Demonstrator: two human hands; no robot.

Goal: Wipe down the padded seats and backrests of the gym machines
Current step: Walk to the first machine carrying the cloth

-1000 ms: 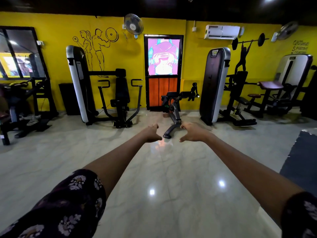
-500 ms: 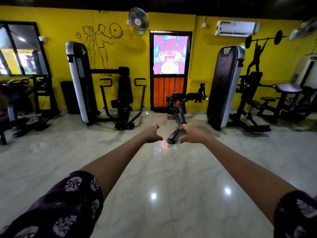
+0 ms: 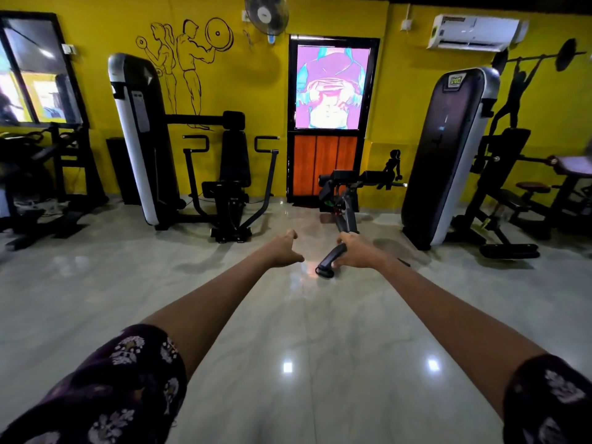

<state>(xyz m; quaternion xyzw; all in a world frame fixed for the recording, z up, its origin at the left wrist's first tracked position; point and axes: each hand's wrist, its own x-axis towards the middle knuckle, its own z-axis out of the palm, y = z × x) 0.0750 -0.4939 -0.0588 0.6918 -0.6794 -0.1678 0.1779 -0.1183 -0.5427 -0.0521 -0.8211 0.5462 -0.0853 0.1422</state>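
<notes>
Left hand (image 3: 283, 248) and right hand (image 3: 355, 253): outstretched, loosely curled, holding no cloth; fetch one first, then start at far-left chest-press backrest (image 3: 235, 157).

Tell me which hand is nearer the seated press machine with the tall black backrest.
Left. The left hand hangs just in front of the press machine; the right hand sits further right, before the low bench.

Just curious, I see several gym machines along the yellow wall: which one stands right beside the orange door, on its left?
The chest press machine: black padded seat and tall backrest between two handle arms. The other tall-shrouded machine stands further right, past the small bench.
</notes>
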